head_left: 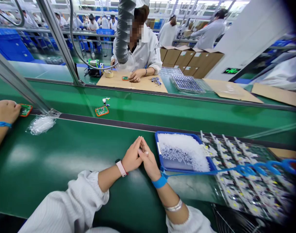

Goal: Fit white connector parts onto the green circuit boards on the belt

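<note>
My left hand (132, 157), with a pink-strapped watch on its wrist, and my right hand (149, 160), with a blue wrist strap, rest together on the green bench mat (41, 161). Their fingertips touch each other, and neither hand holds anything. The nearest object is a blue tray (180, 152) of white granular pieces, just right of my right hand. Beyond it lies a rack of circuit boards (250, 178) with yellow-dotted components, crossed by a coiled blue cord (259, 169).
At far left, a co-worker's hand (4, 111) rests beside an orange-edged circuit board (26, 110), near a clear bag of white pieces (41, 125). Another circuit board (101, 111) lies on the green belt ahead. Across the line, a co-worker (138, 48) works on cardboard near stacked boxes (191, 61).
</note>
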`<control>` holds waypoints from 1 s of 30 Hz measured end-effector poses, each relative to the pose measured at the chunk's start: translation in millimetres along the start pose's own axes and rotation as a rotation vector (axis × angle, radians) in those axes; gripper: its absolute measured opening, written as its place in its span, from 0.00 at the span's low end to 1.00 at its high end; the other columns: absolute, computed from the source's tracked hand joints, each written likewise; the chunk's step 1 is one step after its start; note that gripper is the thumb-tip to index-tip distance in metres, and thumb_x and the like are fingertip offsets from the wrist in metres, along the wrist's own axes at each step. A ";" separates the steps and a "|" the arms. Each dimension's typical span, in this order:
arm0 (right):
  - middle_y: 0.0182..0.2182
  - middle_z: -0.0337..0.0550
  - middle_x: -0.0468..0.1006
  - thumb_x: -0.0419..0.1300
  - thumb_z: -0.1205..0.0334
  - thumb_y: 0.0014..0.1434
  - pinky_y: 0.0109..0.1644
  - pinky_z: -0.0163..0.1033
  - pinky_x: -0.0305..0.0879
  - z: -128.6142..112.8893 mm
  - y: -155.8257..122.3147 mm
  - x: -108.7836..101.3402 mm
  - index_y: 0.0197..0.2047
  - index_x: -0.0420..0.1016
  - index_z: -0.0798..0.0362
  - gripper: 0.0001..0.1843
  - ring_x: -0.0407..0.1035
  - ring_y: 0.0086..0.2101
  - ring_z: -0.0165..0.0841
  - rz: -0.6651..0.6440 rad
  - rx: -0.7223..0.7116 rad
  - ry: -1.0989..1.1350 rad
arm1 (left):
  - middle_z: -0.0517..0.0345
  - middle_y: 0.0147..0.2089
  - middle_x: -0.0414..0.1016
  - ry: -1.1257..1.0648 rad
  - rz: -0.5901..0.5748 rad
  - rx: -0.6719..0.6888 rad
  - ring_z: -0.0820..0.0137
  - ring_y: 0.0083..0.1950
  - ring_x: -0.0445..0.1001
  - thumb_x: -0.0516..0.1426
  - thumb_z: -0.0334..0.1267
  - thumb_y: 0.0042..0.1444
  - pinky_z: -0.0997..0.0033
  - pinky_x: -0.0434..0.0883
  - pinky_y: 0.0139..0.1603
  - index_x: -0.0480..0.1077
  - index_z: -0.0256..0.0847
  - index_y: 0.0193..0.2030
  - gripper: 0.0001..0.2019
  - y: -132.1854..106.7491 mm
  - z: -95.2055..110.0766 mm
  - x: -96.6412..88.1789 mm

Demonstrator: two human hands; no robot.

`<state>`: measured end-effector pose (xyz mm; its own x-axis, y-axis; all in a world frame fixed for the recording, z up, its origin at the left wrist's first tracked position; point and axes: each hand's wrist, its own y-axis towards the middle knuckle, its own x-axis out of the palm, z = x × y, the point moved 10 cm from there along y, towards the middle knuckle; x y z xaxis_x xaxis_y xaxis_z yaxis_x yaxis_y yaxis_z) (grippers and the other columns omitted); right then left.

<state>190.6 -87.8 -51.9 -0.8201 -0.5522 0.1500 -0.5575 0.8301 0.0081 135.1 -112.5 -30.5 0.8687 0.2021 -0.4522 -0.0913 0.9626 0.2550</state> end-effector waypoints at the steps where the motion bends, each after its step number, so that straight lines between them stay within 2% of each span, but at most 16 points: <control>1: 0.65 0.45 0.54 0.58 0.50 0.56 0.66 0.49 0.51 -0.3 0.3 -0.6 0.67 0.52 0.47 0.38 0.52 0.63 0.40 -0.004 -0.006 -0.016 | 0.37 0.69 0.48 -0.002 -0.002 -0.003 0.58 0.70 0.49 0.50 0.43 0.61 0.48 0.51 0.68 0.45 0.32 0.68 0.32 0.1 -0.1 0.0; 6: 0.63 0.49 0.59 0.58 0.49 0.56 0.64 0.51 0.54 -1.8 2.0 -3.7 0.66 0.54 0.50 0.38 0.57 0.61 0.41 -0.012 -0.030 -0.107 | 0.38 0.69 0.49 -0.014 -0.003 -0.025 0.59 0.70 0.49 0.49 0.42 0.61 0.49 0.51 0.69 0.46 0.33 0.68 0.30 0.6 -3.1 -0.9; 10: 0.61 0.50 0.63 0.58 0.48 0.56 0.63 0.52 0.56 -3.5 3.1 -7.0 0.65 0.57 0.50 0.36 0.60 0.59 0.41 0.011 -0.059 -0.146 | 0.39 0.69 0.50 -0.013 -0.004 -0.022 0.59 0.69 0.50 0.49 0.37 0.60 0.50 0.52 0.69 0.47 0.34 0.68 0.29 0.5 -6.1 -0.2; 18: 0.58 0.49 0.68 0.59 0.48 0.55 0.61 0.50 0.59 -12.3 1.5 -6.6 0.63 0.60 0.49 0.34 0.64 0.56 0.41 0.029 -0.076 -0.176 | 0.40 0.68 0.51 -0.047 0.029 -0.012 0.57 0.68 0.53 0.53 0.31 0.53 0.47 0.57 0.66 0.44 0.36 0.68 0.36 -0.4 -7.4 0.0; 22: 0.60 0.48 0.65 0.57 0.49 0.57 0.62 0.49 0.60 -19.7 0.6 -3.6 0.62 0.62 0.49 0.32 0.63 0.57 0.41 0.021 -0.107 -0.200 | 0.44 0.69 0.50 -0.018 0.023 0.008 0.59 0.69 0.49 0.52 0.29 0.53 0.49 0.56 0.66 0.46 0.40 0.68 0.36 -0.1 -1.0 -1.6; 26: 0.61 0.47 0.63 0.56 0.48 0.58 0.65 0.49 0.53 -24.3 0.1 -3.7 0.62 0.63 0.50 0.31 0.57 0.60 0.41 0.043 -0.128 -0.193 | 0.45 0.69 0.50 0.021 -0.014 0.028 0.58 0.70 0.46 0.52 0.28 0.52 0.51 0.59 0.65 0.53 0.41 0.66 0.32 0.2 8.2 -1.9; 30: 0.62 0.46 0.61 0.52 0.45 0.60 0.65 0.50 0.52 -11.8 1.5 -10.8 0.63 0.60 0.49 0.31 0.57 0.60 0.40 0.086 -0.068 -0.073 | 0.49 0.72 0.37 0.171 -0.028 0.199 0.54 0.71 0.40 0.52 0.29 0.54 0.45 0.51 0.67 0.61 0.43 0.62 0.27 -2.4 32.5 0.3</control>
<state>200.2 -79.7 -41.8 -0.8730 -0.4811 0.0804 -0.4770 0.8765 0.0659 151.4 -120.7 -3.5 0.7728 0.2196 -0.5955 0.0440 0.9174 0.3954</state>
